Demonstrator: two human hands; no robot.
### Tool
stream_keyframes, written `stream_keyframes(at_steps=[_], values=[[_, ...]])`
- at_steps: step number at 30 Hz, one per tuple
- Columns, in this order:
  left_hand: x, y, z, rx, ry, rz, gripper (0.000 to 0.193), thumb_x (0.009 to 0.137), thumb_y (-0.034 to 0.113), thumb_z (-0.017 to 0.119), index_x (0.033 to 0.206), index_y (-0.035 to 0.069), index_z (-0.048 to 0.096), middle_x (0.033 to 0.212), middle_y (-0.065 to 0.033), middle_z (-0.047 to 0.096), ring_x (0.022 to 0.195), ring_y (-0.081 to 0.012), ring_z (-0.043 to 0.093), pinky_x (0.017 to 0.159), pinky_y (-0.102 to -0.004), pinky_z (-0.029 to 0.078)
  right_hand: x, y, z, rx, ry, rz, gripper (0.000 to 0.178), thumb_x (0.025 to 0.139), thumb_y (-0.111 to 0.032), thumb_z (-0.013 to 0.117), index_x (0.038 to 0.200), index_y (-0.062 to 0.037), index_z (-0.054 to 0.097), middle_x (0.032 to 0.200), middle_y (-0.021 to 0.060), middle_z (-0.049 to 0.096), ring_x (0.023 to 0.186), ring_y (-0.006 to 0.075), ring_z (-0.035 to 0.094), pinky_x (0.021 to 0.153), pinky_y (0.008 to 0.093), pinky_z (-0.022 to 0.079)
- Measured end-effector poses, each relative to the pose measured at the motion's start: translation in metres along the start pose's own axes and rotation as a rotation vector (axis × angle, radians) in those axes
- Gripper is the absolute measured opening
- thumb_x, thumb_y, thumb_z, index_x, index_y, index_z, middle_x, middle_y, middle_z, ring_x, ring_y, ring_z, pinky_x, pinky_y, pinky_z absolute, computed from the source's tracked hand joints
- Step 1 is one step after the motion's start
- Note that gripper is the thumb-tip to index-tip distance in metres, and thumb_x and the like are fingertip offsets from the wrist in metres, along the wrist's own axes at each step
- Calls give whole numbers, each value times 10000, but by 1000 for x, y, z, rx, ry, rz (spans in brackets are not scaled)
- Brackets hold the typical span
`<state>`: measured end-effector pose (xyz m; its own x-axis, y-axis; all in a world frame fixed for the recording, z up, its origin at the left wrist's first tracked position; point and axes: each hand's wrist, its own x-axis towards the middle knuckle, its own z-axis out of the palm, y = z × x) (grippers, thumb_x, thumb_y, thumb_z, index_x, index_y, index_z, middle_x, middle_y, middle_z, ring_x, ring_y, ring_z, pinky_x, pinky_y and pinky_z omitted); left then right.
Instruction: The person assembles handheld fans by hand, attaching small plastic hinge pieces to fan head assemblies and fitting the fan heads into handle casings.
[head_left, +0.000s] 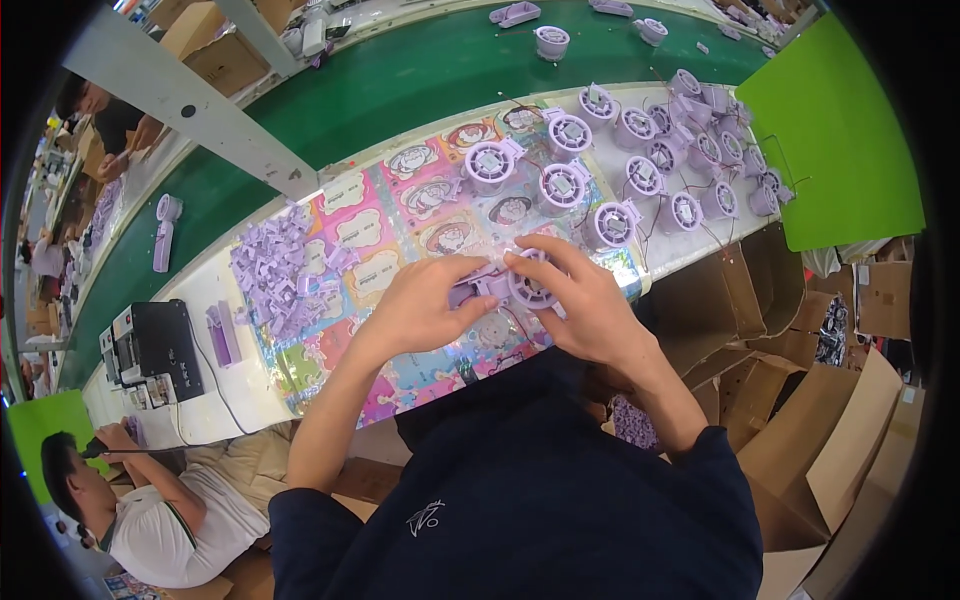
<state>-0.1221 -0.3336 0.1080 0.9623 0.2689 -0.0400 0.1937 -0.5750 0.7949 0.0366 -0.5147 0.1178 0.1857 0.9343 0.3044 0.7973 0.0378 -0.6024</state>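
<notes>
Between my two hands is a lilac plastic fan housing (532,290) with a round spoked head and a short neck. My left hand (425,305) closes on the neck end with thumb and fingers. On the other side, my right hand (590,310) grips the round head, its fingers curled over the rim. My fingers hide part of the piece. Beyond my hands, similar fan housings (490,163) with thin wires stand on a colourful printed sheet (377,272). To the left lies a heap of small lilac plastic parts (280,275).
Many more wired housings (685,212) crowd the right end of the table, before a bright green panel (835,130). A green conveyor belt (400,100) runs behind. At left are a black box device (150,350) and a seated co-worker (150,530). Open cartons (790,450) stand at right.
</notes>
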Motion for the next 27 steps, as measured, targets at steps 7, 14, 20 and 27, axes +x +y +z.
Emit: stream_keyframes(at_steps=[7,14,20,27], values=[[-3,-12,5,-178,39,-71,363,846,152,775,1172,7,709,1035,-192,734,961,-298,716,836,-377,537,10,6,6,-5,11,-47,651,670,77,690,1285,-126,618,1309,143,581,1142,369,613,864,426,560],[40,-38,-45,-621,181,-40,385,844,75,789,1207,-25,709,1077,-65,740,966,-113,650,879,-289,525,26,32,54,79,648,60,474,782,89,711,1225,13,562,1052,158,611,871,284,642,748,378,529],[137,-86,-115,-365,422,-339,333,884,205,765,1091,-54,729,911,-90,736,750,-131,649,669,-310,512,17,51,98,-81,197,61,198,839,-83,706,1026,-56,647,891,130,611,771,332,627,675,419,501],[203,-229,-162,-252,764,-673,351,789,276,768,950,-36,757,917,-174,747,819,-296,728,717,-415,544,24,48,100,146,223,152,88,813,-31,715,889,-44,673,801,109,612,701,316,641,620,399,510]])
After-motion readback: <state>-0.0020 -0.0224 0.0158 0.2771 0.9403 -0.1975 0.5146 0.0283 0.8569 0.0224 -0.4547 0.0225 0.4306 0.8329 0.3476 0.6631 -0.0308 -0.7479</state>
